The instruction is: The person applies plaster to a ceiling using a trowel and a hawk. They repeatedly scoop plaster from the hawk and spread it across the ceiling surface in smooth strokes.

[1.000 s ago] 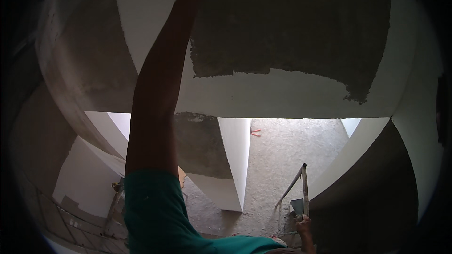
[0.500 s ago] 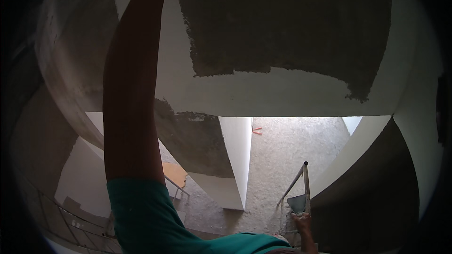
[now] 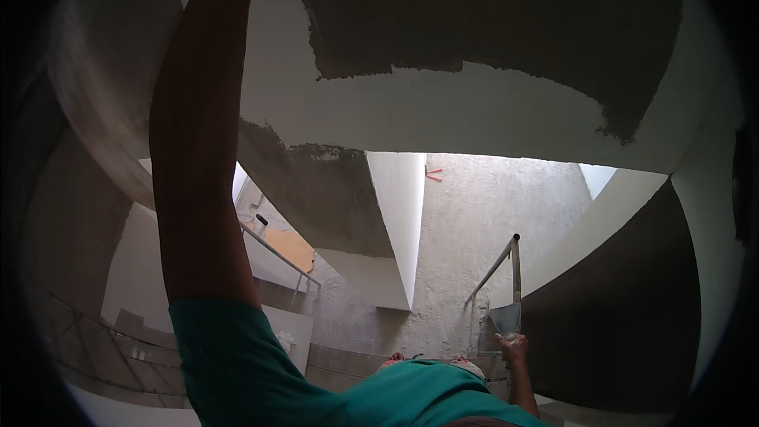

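One scraper [image 3: 505, 318] shows in my feed, over the lower part of the rail [image 3: 517, 273]; I can't tell whether they touch. Just below the rail, I see the right hand [image 3: 514, 346], its grip clamped on the scraper. Well left of the rail, the left arm [image 3: 198, 142] rises past my view, so I cannot tell the left hand's grip. A dark patch [image 3: 490, 16] spreads above the rail.

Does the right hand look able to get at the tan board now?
Probably not: the tan board looks well off to the left, beyond a metal rail, and the right hand holds a grey-bladed tool.
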Tool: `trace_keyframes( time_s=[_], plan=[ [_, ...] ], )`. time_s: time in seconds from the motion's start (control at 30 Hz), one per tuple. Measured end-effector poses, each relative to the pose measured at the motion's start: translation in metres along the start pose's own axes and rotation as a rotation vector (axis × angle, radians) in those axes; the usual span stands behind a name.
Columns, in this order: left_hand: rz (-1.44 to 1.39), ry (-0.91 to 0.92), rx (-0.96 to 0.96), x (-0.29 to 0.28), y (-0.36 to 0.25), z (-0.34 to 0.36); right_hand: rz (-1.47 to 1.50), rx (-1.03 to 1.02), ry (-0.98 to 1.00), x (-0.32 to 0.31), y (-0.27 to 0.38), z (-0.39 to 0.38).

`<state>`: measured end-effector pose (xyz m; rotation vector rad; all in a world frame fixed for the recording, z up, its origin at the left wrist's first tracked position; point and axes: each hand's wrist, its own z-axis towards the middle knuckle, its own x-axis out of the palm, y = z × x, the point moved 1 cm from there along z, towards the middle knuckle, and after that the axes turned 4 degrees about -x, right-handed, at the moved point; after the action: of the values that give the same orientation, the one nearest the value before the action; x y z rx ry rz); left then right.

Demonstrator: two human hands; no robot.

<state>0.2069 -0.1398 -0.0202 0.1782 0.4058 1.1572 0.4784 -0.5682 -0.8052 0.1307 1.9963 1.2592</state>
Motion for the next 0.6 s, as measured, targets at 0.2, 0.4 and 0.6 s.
trace_keyframes(
  time_s=[0.2, 0.4, 0.6],
  plan=[
    [-0.014, -0.093, 0.000, 0.050, -0.034, -0.101, -0.002, -0.008, 0.011, -0.012, -0.003, 0.003],
    [0.144, 0.106, -0.038, 0.081, -0.091, -0.223, 0.009, 0.073, 0.039, -0.021, 0.019, -0.005],
    [-0.127, 0.180, -0.072, 0.074, -0.107, -0.310, -0.035, -0.061, 0.004, -0.013, -0.044, 0.005]
  ],
)
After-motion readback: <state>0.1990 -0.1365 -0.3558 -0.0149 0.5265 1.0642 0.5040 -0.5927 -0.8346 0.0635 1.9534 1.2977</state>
